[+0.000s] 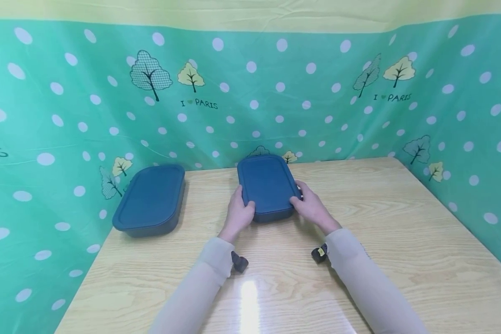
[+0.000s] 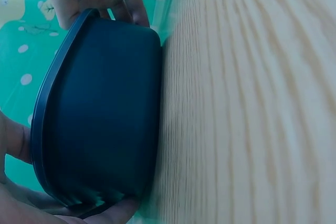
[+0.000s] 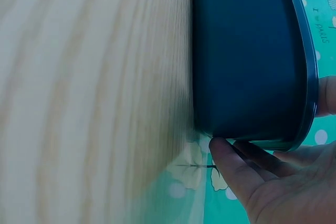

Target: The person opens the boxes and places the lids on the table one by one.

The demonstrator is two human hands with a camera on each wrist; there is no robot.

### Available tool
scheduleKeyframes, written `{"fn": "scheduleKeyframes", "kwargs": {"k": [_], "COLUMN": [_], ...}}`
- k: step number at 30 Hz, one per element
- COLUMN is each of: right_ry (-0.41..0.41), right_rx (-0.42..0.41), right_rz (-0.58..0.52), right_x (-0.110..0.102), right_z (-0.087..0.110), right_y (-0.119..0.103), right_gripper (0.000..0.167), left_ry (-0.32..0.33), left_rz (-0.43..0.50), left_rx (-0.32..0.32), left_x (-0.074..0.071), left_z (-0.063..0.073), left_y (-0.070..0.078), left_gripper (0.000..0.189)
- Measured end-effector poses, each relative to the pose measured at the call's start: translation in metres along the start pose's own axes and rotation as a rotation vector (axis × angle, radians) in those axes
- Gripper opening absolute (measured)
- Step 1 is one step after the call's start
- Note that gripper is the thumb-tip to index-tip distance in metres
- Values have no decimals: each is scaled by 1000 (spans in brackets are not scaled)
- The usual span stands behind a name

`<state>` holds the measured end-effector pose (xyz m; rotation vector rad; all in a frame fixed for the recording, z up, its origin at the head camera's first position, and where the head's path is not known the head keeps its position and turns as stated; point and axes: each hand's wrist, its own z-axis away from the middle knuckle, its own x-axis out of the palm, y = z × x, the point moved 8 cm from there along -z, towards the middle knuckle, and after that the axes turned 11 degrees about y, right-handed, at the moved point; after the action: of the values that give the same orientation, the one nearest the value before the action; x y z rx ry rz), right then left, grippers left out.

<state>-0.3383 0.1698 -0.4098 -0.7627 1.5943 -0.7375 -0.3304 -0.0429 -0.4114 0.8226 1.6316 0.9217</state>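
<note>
A dark blue lidded food container (image 1: 268, 183) stands toward the back of the table, between both hands. My left hand (image 1: 239, 211) grips its left side near the front corner, thumb over the lid's edge. On the opposite side my right hand (image 1: 311, 206) holds the container, its thumb on the lid's rim and its fingers down along the wall. In the left wrist view the container's front wall (image 2: 105, 108) rises close over the wood. The right wrist view shows the fingers of the right hand (image 3: 273, 182) against the container's side, below the rim.
A second dark blue lidded container (image 1: 152, 199) stands at the table's left edge. The light wood table (image 1: 401, 232) meets a green dotted cloth (image 1: 250, 93) at the back and both sides. Dark wrist cameras (image 1: 239, 262) hang below the sleeves.
</note>
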Motion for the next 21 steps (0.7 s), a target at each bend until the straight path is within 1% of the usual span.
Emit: {"fn": "scheduleKeyframes", "kwargs": {"k": [5, 12, 21], "right_ry": [3, 18, 14], "right_rx": [-9, -4, 2], "right_rz": [4, 18, 31], "right_x": [0, -2, -6], "right_z": [0, -1, 0], "right_y": [2, 6, 5], "right_gripper": [64, 63, 62], "left_ry": [-1, -3, -6], "left_rz": [-4, 4, 3], "left_rx": [-4, 13, 2], "left_x": [2, 4, 7], "left_z": [0, 0, 0], "left_y": [0, 2, 3], "left_gripper": [66, 66, 66]}}
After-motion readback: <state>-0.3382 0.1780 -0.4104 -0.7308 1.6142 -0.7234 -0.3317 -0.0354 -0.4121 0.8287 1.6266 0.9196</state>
